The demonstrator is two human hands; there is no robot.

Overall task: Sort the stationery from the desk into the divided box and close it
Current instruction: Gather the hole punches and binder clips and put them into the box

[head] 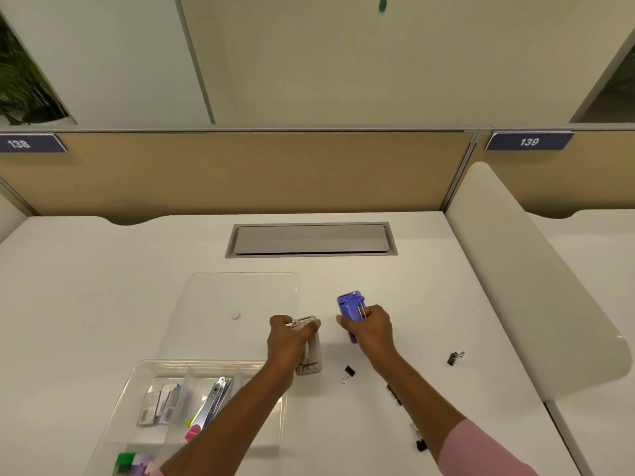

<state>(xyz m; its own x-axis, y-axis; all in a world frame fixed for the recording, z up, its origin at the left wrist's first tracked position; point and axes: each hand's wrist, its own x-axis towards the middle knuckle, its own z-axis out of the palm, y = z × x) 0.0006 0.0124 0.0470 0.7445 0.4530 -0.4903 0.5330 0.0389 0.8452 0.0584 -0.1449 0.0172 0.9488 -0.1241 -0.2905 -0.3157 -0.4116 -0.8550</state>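
The clear divided box (144, 369) sits at the near left of the white desk, its open lid (240, 297) lying flat behind it. Inside are staple packs (159, 403), nail clippers (214, 400) and green and purple pieces (132, 462). My left hand (292, 338) grips a grey stapler (311, 359) that rests on the desk just right of the box. My right hand (369, 326) holds a purple stapler (350, 310). Black binder clips lie loose on the desk: one (347, 372) below the staplers, one (455, 357) at the right, others (395, 395) beside my right forearm.
A small pink disc (235, 316) lies on the lid. A grey cable hatch (311, 239) is set into the desk behind it. A tan partition (240, 170) closes the back and a white curved divider (536, 286) bounds the right side.
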